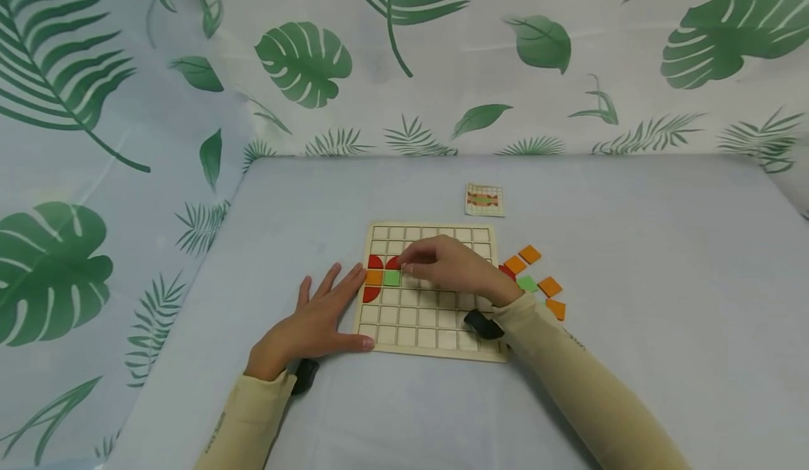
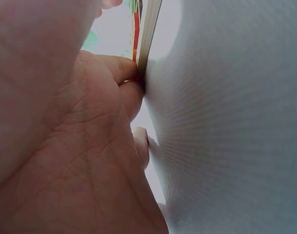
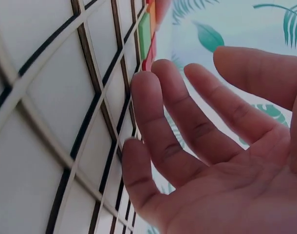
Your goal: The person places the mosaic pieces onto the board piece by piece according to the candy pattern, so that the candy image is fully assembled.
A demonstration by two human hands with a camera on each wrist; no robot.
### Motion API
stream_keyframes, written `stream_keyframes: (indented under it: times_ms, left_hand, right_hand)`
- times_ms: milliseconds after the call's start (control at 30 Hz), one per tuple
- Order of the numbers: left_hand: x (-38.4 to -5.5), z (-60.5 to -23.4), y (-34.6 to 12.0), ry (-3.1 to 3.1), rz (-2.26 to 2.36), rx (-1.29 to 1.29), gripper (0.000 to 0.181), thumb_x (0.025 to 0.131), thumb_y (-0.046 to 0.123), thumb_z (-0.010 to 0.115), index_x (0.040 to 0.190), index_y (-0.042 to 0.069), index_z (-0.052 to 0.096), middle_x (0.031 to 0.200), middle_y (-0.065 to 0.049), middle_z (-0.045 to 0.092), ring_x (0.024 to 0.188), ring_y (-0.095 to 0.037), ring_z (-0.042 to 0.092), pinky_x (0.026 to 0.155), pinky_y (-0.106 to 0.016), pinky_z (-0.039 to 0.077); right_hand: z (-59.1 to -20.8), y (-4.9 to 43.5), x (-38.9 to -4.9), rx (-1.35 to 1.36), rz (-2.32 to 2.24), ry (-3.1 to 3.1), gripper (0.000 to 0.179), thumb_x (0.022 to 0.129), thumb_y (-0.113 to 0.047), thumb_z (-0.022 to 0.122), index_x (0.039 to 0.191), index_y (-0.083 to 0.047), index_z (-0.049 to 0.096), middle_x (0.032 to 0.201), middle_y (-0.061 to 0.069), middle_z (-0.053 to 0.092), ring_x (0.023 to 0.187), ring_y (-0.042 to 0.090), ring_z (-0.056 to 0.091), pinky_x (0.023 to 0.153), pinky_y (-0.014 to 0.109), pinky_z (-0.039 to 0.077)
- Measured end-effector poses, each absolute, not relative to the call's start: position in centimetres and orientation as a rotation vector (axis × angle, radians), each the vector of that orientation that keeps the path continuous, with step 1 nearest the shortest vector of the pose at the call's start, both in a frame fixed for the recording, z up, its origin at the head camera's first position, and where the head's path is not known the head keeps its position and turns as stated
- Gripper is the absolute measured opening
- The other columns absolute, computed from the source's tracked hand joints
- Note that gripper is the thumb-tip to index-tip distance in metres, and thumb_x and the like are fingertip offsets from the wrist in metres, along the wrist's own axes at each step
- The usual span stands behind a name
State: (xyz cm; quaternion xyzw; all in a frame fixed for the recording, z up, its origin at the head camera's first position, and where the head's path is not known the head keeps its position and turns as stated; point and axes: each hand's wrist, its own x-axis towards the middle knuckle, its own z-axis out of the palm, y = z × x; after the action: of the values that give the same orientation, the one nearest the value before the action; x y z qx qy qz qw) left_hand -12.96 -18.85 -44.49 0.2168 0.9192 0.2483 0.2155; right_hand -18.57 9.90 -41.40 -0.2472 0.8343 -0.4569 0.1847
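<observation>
A wooden grid board (image 1: 430, 352) lies flat on the table. My left hand (image 1: 316, 326) rests at its left edge, fingers spread and thumb at the near left corner. On the board's left side sit red quarter-circle tiles (image 1: 376, 262), an orange square tile (image 1: 373, 277) and a green square tile (image 1: 392, 277). Over the board reaches my right hand (image 1: 449, 266), its fingertips right at another red tile (image 1: 392, 263) above the green one. In the right wrist view, gently bent fingers (image 3: 147, 97) stand apart from the thumb, with nothing between them.
Right of the board lie several loose tiles: orange squares (image 1: 550, 286), a green one (image 1: 527, 284) and a partly covered red one (image 1: 507, 272). Beyond the board is a small pattern card (image 1: 484, 200). Leaf-printed cloth (image 1: 430, 69) hangs behind and on the left.
</observation>
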Motion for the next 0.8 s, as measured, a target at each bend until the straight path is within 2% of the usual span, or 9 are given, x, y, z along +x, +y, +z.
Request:
stream_keyframes:
  times_ms: [233,467,800]
  left_hand:
    - [-13.0,-44.5,-18.9,2.555,0.685,0.6,0.116,0.088,0.055,0.085,0.174,0.015,0.017,0.18,-0.002,0.011,0.164,-0.034,-0.006,0.121,-0.067,-0.015]
    - [-12.9,-44.7,-18.6,2.552,0.686,0.597,0.116,0.088,0.054,0.085,0.174,0.015,0.017,0.18,-0.002,0.011,0.164,-0.034,-0.006,0.121,-0.067,-0.014]
    - [-12.9,-44.7,-18.8,2.554,0.693,0.605,0.116,0.089,0.057,0.084,0.174,0.015,0.016,0.18,-0.001,0.011,0.164,-0.033,-0.006,0.121,-0.067,-0.016]
  right_hand:
    - [-40.7,11.4,-18.3,-0.754,-1.273,2.374,0.026,0.106,-0.015,0.067,0.129,-0.005,0.075,0.124,0.005,0.075,0.11,0.021,0.068,0.1,0.044,0.053]
    - [-39.0,14.0,-18.0,-0.745,-1.297,2.425,0.03,0.106,-0.013,0.067,0.132,0.0,0.072,0.129,0.013,0.073,0.115,0.025,0.067,0.102,0.047,0.052]
    - [-37.5,18.5,-16.6,-0.632,-1.294,2.508,0.029,0.106,-0.014,0.068,0.132,-0.001,0.072,0.131,0.012,0.072,0.116,0.025,0.067,0.103,0.049,0.052]
